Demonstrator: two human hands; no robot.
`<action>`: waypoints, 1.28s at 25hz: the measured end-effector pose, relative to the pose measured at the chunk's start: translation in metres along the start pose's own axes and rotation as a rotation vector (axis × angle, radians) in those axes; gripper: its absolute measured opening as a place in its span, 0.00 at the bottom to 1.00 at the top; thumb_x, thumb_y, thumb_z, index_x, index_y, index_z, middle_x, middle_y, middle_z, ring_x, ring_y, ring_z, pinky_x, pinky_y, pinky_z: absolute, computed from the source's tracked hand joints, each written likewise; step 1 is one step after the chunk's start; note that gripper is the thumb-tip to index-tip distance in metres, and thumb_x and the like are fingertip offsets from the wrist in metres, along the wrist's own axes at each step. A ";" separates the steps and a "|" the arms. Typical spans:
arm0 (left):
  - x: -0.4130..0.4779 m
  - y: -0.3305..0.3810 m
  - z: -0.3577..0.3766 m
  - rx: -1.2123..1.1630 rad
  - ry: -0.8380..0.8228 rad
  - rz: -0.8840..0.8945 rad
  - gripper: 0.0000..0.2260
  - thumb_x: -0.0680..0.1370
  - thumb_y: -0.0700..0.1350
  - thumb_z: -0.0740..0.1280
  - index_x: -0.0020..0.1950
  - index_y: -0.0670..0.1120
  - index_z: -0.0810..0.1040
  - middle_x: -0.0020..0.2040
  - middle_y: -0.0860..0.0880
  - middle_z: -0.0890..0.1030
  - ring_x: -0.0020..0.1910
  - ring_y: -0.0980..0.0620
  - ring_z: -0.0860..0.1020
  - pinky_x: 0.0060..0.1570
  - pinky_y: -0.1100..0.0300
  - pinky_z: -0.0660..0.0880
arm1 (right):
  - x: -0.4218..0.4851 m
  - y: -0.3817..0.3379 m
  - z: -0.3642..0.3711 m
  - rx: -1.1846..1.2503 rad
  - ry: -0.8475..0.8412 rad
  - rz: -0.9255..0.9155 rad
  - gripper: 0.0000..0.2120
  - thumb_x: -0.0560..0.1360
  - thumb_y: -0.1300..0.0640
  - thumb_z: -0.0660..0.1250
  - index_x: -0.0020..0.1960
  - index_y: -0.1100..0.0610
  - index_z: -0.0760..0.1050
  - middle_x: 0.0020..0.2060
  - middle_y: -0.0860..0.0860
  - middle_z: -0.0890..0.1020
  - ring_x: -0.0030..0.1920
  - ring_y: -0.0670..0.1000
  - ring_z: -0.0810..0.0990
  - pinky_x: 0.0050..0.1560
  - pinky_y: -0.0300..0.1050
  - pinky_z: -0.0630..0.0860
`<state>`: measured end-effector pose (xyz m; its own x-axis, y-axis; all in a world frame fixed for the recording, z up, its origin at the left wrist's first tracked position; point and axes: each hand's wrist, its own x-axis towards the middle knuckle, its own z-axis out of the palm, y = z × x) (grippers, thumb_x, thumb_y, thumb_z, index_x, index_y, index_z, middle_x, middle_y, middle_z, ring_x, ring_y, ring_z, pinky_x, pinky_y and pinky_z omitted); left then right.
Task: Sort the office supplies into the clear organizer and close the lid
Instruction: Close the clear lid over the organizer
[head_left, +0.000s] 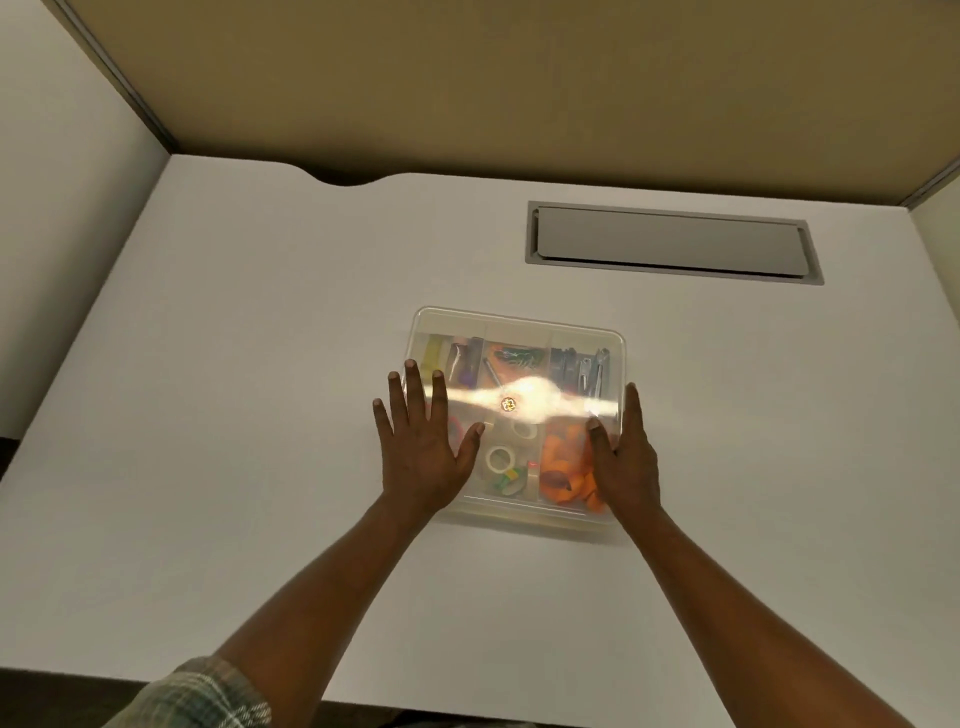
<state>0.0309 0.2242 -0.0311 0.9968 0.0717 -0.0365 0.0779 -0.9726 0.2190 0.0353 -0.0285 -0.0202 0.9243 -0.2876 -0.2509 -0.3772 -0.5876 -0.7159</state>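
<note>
The clear organizer (519, 325) sits in the middle of the white desk with its clear lid (524, 353) lying on top. Through the lid I see compartments holding tape rolls (500, 460), orange pieces (563, 467), metal clips (589, 369) and other small supplies. My left hand (423, 452) lies flat with spread, straight fingers on the lid's left side. My right hand (626, 457) rests along the lid's right edge, fingers straight and thumb on top. A bright light glare crosses the lid's middle.
A grey cable hatch (670, 244) is set into the white desk (260, 364) behind the organizer on the right. Tan partition walls (467, 78) stand at the back and sides. The desk's front edge runs along the bottom.
</note>
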 end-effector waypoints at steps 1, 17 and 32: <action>0.000 -0.007 -0.001 0.009 0.006 -0.018 0.38 0.78 0.69 0.49 0.81 0.48 0.49 0.81 0.41 0.44 0.80 0.39 0.43 0.75 0.36 0.49 | 0.000 -0.010 0.011 0.014 -0.019 -0.001 0.33 0.82 0.48 0.61 0.81 0.46 0.48 0.62 0.62 0.80 0.60 0.63 0.79 0.62 0.55 0.75; 0.040 -0.241 -0.047 0.050 0.060 -0.157 0.43 0.74 0.74 0.49 0.81 0.51 0.44 0.81 0.42 0.45 0.79 0.38 0.45 0.75 0.35 0.48 | -0.020 -0.176 0.206 -0.013 -0.291 -0.195 0.38 0.83 0.51 0.59 0.81 0.50 0.36 0.77 0.57 0.65 0.73 0.62 0.68 0.72 0.61 0.67; 0.056 -0.291 -0.057 0.111 0.023 -0.179 0.43 0.74 0.74 0.47 0.81 0.50 0.43 0.81 0.42 0.44 0.79 0.37 0.45 0.74 0.33 0.47 | -0.014 -0.212 0.225 -0.134 -0.455 -0.260 0.41 0.81 0.41 0.59 0.80 0.46 0.32 0.75 0.56 0.69 0.69 0.61 0.74 0.66 0.61 0.73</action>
<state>0.0655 0.5235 -0.0417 0.9675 0.2492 -0.0427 0.2523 -0.9622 0.1021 0.1158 0.2706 -0.0117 0.9089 0.2193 -0.3546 -0.1093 -0.6954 -0.7103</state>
